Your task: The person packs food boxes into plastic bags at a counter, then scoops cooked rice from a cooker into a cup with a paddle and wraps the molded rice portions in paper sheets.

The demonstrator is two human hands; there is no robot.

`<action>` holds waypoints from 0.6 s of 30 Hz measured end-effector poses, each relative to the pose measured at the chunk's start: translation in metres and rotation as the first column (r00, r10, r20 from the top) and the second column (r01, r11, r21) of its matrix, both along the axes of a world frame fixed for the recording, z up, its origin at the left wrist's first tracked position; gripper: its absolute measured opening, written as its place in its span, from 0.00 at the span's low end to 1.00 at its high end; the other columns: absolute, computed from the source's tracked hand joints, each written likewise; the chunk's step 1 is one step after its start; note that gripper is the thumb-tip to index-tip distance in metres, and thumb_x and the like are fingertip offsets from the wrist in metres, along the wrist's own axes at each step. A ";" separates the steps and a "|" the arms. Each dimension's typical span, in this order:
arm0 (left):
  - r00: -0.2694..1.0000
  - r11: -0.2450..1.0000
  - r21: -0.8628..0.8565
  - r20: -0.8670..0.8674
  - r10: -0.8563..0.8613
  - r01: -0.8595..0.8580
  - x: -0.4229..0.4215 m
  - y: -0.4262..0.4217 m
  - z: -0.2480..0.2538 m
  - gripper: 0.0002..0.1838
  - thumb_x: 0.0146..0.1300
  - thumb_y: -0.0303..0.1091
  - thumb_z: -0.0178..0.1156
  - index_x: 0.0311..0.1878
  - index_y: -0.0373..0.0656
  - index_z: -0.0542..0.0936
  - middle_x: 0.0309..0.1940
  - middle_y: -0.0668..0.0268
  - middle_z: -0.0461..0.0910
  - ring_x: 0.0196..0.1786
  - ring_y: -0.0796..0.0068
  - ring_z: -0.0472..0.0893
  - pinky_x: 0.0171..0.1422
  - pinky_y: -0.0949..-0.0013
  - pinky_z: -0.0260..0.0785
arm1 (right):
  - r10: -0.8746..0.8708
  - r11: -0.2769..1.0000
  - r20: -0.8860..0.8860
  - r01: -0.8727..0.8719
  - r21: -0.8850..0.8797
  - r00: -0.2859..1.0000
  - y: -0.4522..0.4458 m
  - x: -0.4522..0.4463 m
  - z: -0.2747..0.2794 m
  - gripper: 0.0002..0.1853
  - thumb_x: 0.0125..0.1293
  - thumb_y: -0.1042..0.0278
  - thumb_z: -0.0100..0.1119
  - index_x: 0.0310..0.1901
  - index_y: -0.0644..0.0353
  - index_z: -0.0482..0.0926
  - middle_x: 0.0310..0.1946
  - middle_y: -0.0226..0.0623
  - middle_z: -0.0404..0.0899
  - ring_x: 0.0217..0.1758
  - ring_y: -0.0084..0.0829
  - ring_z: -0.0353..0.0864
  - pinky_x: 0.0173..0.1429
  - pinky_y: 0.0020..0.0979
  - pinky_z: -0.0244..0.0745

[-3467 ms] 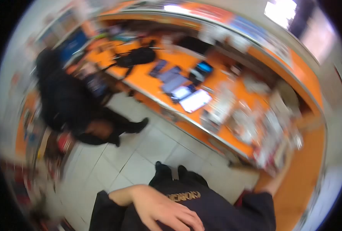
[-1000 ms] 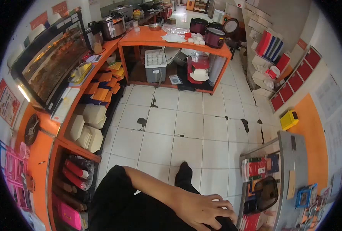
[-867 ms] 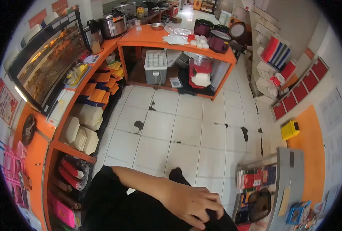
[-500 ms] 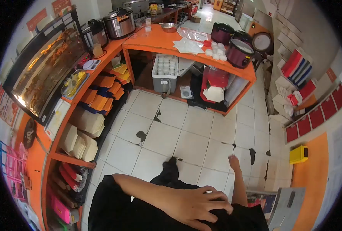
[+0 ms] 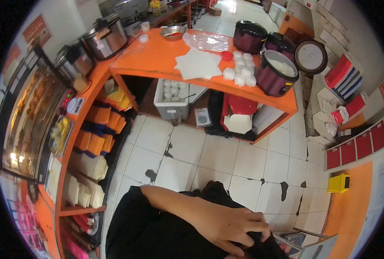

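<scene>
Head cam: left hand (image 5: 231, 226) at 5 o'clock, fingers spread and bent over black clothing (image 5: 157, 231) at 6, can't tell if it's gripping; right hand's out of shot, no idea. Bench (image 5: 155, 56) around 12, purple rice cooker (image 5: 270, 77) at 2.

The right hand, earlier at four o'clock, is out of view; the orange counter (image 5: 155, 58) at twelve o'clock is nearer.

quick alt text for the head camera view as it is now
A person's left hand is over their black clothing. Ahead, an orange counter holds dark purple cookers, small white bundles and a metal bowl; a lit food display case stands at left.
</scene>
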State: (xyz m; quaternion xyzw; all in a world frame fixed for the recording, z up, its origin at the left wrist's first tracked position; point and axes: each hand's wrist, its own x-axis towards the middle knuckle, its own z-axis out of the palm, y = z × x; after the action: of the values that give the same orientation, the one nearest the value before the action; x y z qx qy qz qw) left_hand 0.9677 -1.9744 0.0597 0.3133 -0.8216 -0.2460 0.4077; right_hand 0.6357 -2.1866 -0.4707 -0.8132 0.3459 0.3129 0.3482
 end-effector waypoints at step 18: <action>0.256 0.300 0.306 -0.176 0.950 -0.904 0.388 -0.197 -0.133 0.06 0.62 0.24 0.55 0.41 0.35 0.79 0.49 0.55 0.75 0.53 0.55 0.74 0.61 0.55 0.64 | 0.159 0.912 0.910 0.295 -0.284 0.383 -0.304 0.477 0.394 0.14 0.69 0.66 0.51 0.29 0.67 0.75 0.20 0.44 0.71 0.23 0.37 0.71 0.29 0.36 0.65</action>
State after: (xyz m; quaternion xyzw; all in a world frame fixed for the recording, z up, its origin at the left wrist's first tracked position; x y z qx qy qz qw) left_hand 1.3561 -2.1712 -0.0731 0.7184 -0.3799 -0.0649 0.5792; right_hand 1.1129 -2.4902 -0.0769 -0.8854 0.1844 -0.2839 0.3185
